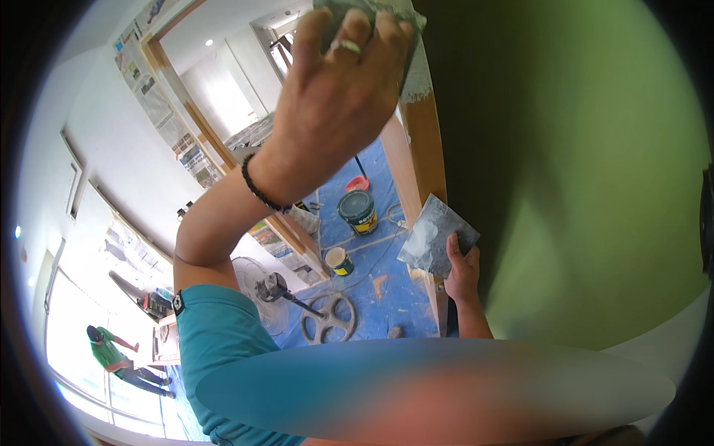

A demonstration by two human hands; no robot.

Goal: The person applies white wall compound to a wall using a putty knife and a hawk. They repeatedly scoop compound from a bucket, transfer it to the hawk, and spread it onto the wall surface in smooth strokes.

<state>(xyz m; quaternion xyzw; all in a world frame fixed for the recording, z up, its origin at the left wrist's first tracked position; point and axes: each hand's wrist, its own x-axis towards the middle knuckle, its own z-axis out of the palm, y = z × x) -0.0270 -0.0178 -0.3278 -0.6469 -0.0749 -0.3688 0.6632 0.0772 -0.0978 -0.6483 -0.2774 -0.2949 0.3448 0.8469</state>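
Note:
My left hand [342, 82], with a ring and a dark beaded bracelet, is raised at the top of the view. Its fingers are closed on a grey, putty-smeared flat blade [418, 24] against the upper part of a wooden door frame [424, 141]. Much of that blade is hidden behind the fingers or cut off by the view's edge. Grey putty [416, 83] coats the frame just below it. Lower right, my right hand [462, 271] grips a square putty blade [431, 236] by one corner, thumb on top. Wet grey putty is spread over its face.
Blue sheeting [383, 297] covers the floor, with a lidded bucket [358, 212], a small tub [339, 262], a red bowl [358, 183] and a standing fan [271, 287]. A green wall [595, 186] stands right. At far left is a person in green [111, 353].

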